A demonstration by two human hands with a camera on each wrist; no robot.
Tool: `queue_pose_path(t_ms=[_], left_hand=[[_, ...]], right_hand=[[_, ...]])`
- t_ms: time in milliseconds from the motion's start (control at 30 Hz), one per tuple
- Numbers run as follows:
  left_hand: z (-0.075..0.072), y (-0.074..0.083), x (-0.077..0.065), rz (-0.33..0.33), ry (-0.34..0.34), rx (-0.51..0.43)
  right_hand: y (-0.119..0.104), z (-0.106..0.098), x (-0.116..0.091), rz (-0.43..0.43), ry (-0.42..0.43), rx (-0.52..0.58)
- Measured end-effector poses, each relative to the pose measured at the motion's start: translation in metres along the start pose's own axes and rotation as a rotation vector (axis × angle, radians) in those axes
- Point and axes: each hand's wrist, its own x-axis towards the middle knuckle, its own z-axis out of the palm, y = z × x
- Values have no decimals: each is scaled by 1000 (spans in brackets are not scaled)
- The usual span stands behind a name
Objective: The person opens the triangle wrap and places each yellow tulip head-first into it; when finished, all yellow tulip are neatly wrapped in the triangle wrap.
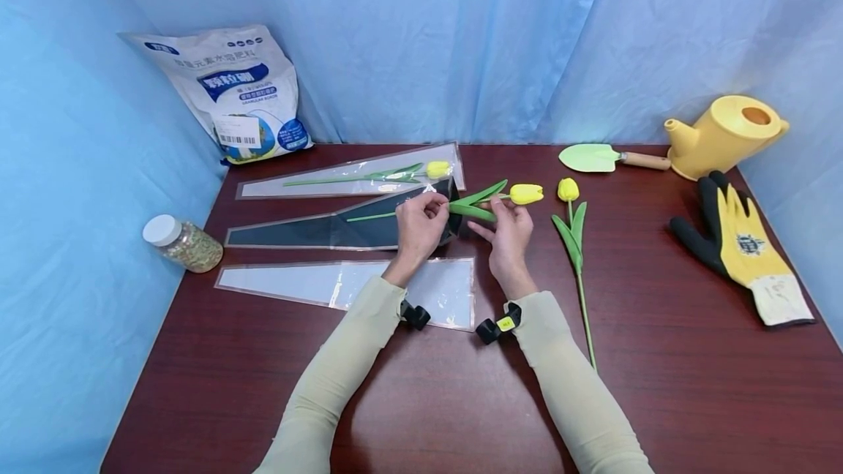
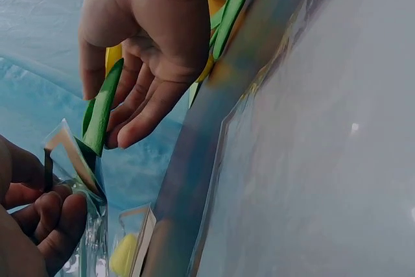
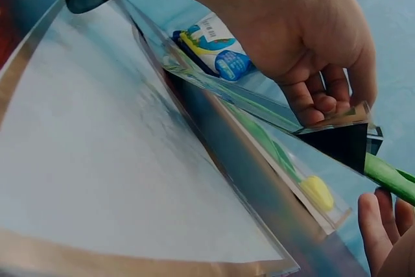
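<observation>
In the head view, a yellow tulip (image 1: 527,194) with green leaves lies with its stem inside a black-backed clear flower sleeve (image 1: 290,231). My left hand (image 1: 421,225) pinches the sleeve's wide mouth, which stands lifted and parted in the right wrist view. Just below the bloom, my right hand (image 1: 508,240) holds the tulip between thumb and fingers. Its leaves (image 2: 102,111) stick out of the mouth in the left wrist view. Part of the stem is hidden behind my left hand.
A white sleeve (image 1: 349,180) holding another tulip (image 1: 437,169) lies behind; a second white sleeve (image 1: 283,278) lies in front. To the right are a loose tulip (image 1: 577,240), trowel (image 1: 589,158), watering can (image 1: 711,137) and glove (image 1: 747,240). A fertilizer bag (image 1: 230,93) and jar (image 1: 191,243) stand left.
</observation>
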Motion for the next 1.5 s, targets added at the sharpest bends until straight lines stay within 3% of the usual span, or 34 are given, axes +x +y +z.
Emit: queue_pose_path(t_ms=[233,800,1267,1500], left_hand=[[-1,0,-1,-8,-4,-11],[1,1,1,17,2,15],[2,3,-2,49,-46,8],[4,2,-2,68,-103,13]], right_hand=[[-1,-2,1,47,45,62],[3,5,-4,71,4,13],[9,9,-6,93,5,26],[11,8,-6,80,8,42]])
